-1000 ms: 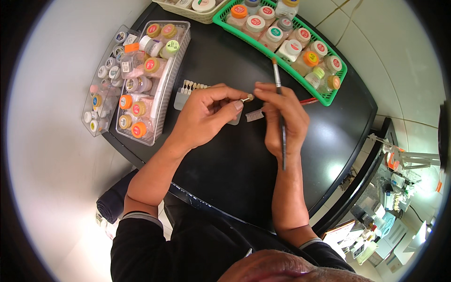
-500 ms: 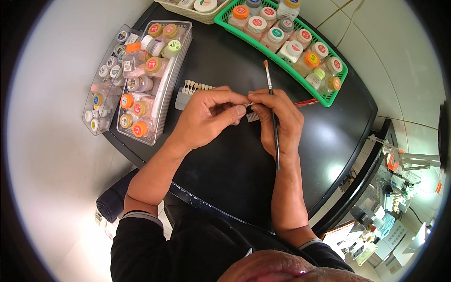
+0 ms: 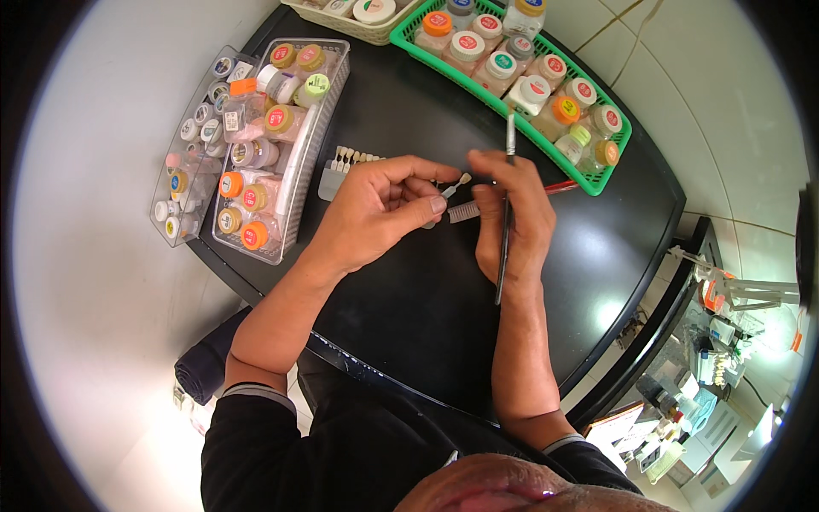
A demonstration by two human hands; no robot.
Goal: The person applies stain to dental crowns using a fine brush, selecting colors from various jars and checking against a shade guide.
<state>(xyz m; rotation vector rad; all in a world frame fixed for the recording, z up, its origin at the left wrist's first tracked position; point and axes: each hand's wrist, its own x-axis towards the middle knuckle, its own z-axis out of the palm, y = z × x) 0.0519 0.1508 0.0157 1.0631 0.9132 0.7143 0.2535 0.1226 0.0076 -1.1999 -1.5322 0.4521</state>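
Note:
My left hand [image 3: 375, 205] is closed on a small tooth-shaped tab [image 3: 463, 179], its pale tip poking out beyond my fingers. My right hand [image 3: 519, 213] is closed on a long dark paintbrush [image 3: 507, 239] with a silver ferrule; it sits just right of the tab, its fingertips slightly apart from it. Behind my left hand lies a grey holder [image 3: 328, 183] with a row of pale tooth tabs. A pale ribbed, comb-like piece [image 3: 463, 212] rests between my hands, partly hidden, and a red slender tool [image 3: 561, 186] shows behind my right hand.
Clear trays [image 3: 288, 222] of lidded jars stand at left, a green basket [image 3: 499, 102] of jars at the back right and a cream basket [image 3: 380, 30] at the back. All are on the black table [image 3: 401, 324]. A lower cluttered workbench [image 3: 682, 367] shows at right beside a tiled wall [image 3: 717, 145].
My hands came together at the tab and have now parted slightly. The brush in my right hand has tilted, and the tab's tip shows again above my left fingertips.

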